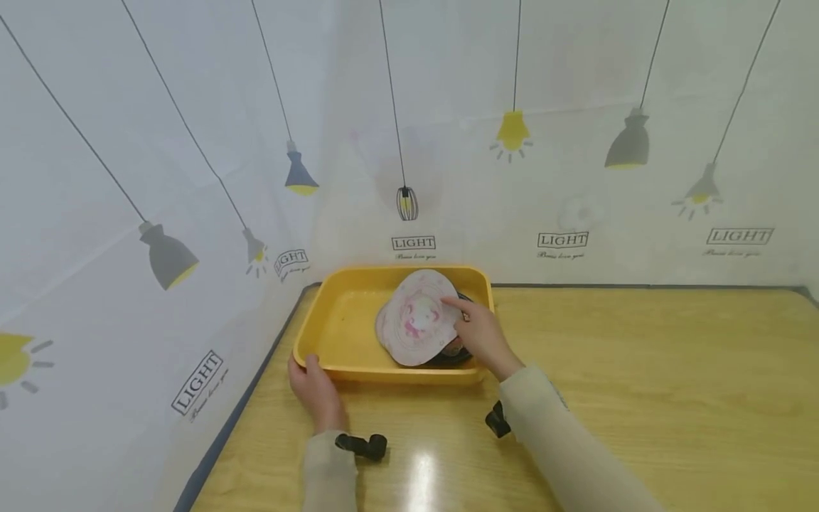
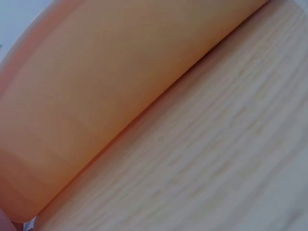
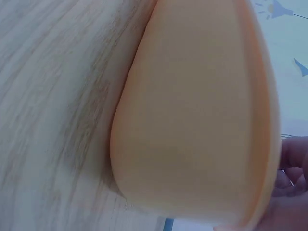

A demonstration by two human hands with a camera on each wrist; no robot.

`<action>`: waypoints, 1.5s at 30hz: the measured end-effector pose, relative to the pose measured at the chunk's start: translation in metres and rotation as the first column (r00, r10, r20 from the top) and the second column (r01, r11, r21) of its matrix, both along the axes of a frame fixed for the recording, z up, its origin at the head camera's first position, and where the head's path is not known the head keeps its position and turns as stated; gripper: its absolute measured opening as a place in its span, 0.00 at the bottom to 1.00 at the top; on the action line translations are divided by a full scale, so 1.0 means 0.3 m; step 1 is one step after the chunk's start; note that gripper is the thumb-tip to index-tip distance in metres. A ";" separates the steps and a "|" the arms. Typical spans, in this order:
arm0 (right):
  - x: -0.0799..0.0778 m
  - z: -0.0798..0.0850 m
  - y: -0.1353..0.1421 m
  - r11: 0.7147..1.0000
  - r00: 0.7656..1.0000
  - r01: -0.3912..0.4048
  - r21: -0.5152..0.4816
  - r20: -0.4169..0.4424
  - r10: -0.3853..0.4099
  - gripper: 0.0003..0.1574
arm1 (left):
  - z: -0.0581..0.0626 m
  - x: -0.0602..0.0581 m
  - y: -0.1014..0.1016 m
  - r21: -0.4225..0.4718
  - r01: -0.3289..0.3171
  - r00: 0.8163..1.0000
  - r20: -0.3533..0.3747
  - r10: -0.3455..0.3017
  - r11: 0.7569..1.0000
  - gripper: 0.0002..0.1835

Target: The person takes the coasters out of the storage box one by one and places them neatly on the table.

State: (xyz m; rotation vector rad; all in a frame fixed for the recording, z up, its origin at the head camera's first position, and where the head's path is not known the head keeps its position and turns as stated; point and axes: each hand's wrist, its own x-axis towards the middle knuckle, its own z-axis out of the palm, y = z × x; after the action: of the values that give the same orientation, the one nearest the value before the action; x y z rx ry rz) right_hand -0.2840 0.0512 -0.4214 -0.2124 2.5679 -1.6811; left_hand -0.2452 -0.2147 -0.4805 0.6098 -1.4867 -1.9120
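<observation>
In the head view a yellow plastic tub stands on the wooden table against the back wall. My left hand grips its front-left corner, the thumb over the rim. Inside, right of the middle, a floppy white and pink round piece that looks like a hat lies tilted over a dark round thing, mostly covered. My right hand reaches over the tub's right end and appears to pinch the hat's right edge, index finger extended across it. In the right wrist view curled fingers show beyond the rim; the hat is hidden there.
Wood-grain table extends to the right of the tub and in front of it. A white sheet printed with hanging lamps covers the wall behind and to the left. Black wrist cameras sit on both sleeves.
</observation>
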 end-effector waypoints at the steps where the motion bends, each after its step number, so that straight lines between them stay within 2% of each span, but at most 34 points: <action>1: 0.004 0.000 0.006 1.000 1.000 0.002 -0.011 -0.006 -0.002 0.29 | 0.001 -0.001 0.000 -0.003 0.002 1.000 0.002 -0.002 1.000 0.27; 8: 0.037 0.014 0.047 0.998 1.000 0.018 -0.068 0.008 -0.017 0.30 | 0.004 -0.004 -0.002 -0.012 0.018 1.000 0.015 -0.018 1.000 0.26; 18: 0.063 0.028 0.102 0.987 0.998 0.045 -0.153 0.050 -0.037 0.31 | 0.000 -0.019 -0.005 -0.033 0.000 0.999 0.032 0.002 0.999 0.27; 22: 0.071 0.019 0.125 0.973 0.996 0.053 -0.224 0.078 -0.036 0.31 | 0.000 -0.013 -0.008 -0.032 -0.020 0.999 0.039 0.021 0.999 0.27; 28: 0.102 0.001 0.158 0.939 0.993 0.078 -0.334 0.110 -0.043 0.32 | -0.005 0.002 -0.006 -0.043 -0.017 0.997 0.071 0.020 0.999 0.27; 36: 0.136 -0.022 0.185 0.911 0.986 0.129 -0.392 0.147 -0.076 0.33 | -0.002 0.003 -0.001 -0.063 0.004 0.998 0.061 0.000 0.998 0.27; 45: 0.181 -0.040 0.218 0.899 0.984 0.111 -0.424 0.171 -0.042 0.31 | 0.008 0.015 0.003 -0.043 0.001 0.998 0.067 0.001 0.999 0.27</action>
State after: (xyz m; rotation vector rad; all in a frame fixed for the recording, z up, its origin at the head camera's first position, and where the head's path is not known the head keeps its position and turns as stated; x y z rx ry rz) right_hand -0.2297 0.1166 -0.4335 0.0053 2.0860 -2.1841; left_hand -0.2408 -0.2139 -0.4780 0.6607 -1.5655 -1.8714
